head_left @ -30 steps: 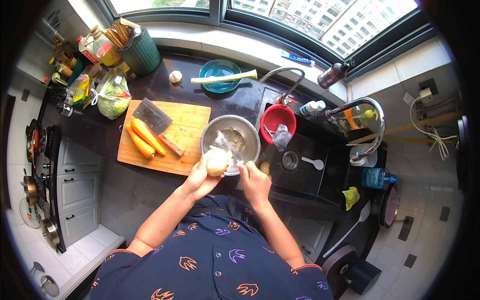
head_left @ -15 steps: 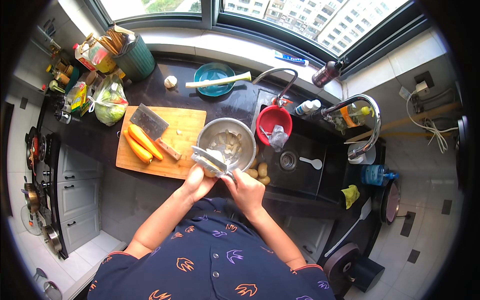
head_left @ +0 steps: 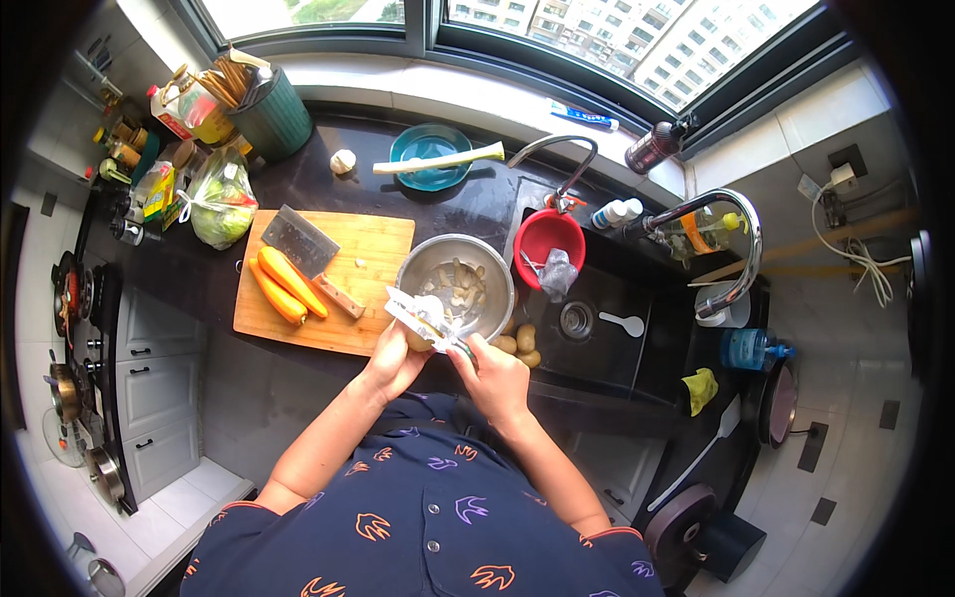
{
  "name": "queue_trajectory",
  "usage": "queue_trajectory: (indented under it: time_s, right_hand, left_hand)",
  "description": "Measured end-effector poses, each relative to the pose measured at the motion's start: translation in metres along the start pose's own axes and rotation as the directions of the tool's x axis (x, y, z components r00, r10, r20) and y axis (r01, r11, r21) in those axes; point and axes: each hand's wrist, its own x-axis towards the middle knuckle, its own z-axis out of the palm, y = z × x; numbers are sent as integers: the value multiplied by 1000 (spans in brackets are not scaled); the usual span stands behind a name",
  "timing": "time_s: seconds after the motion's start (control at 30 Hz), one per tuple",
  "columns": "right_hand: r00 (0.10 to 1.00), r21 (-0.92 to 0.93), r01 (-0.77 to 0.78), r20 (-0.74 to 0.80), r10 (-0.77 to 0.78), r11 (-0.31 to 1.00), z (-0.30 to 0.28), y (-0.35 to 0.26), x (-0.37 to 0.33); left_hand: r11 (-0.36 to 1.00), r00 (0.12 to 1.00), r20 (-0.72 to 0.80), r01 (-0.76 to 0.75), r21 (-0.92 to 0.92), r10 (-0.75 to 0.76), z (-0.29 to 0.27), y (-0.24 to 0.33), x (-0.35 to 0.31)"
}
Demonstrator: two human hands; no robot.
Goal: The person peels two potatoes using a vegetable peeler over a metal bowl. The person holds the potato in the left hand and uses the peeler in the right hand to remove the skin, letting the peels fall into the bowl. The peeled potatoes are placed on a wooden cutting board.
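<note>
My left hand [head_left: 394,360] grips a pale, partly peeled potato [head_left: 426,316] at the near rim of a steel bowl [head_left: 497,274] that holds peelings. My right hand [head_left: 494,373] holds a white peeler [head_left: 410,310] whose blade lies across the potato. Both hands sit close together over the counter's front edge, just left of the sink. A few unpeeled potatoes [head_left: 518,344] lie in the sink's near left corner, right beside my right hand.
A wooden cutting board [head_left: 373,249] carries two carrots [head_left: 282,284] and a cleaver [head_left: 306,246]. Behind are a teal plate [head_left: 413,149] with a leek, a garlic bulb [head_left: 343,161], a bagged green vegetable [head_left: 221,207], a red bowl [head_left: 542,239], two taps.
The potato has been turned in my left hand and shifted slightly. The peeler now lies across it; one second ago the potato's pale face showed bare.
</note>
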Motion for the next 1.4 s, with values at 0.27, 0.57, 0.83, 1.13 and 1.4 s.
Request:
queue_trajectory:
  time_s: [0.27, 0.57, 0.83, 1.13, 1.4]
  right_hand:
    - [931, -176, -326, 109, 347, 929, 20, 63, 8]
    - [1000, 63, 15, -11, -14, 998, -4, -7, 5]
    - [943, -229, -255, 155, 294, 939, 8, 47, 17]
    - [977, 176, -214, 26, 212, 961, -13, 1, 11]
    - [960, 37, -251, 135, 244, 967, 1, 23, 19]
  left_hand:
    - [995, 998, 44, -58, 87, 54, 8, 10, -18]
    - [995, 998, -3, -68, 74, 68, 10, 6, -9]
    - [967, 969, 201, -183, 177, 146, 15, 29, -22]
    - [964, 985, 149, -123, 236, 89, 20, 25, -9]
    - [878, 957, 234, -255, 405, 170, 12, 32, -17]
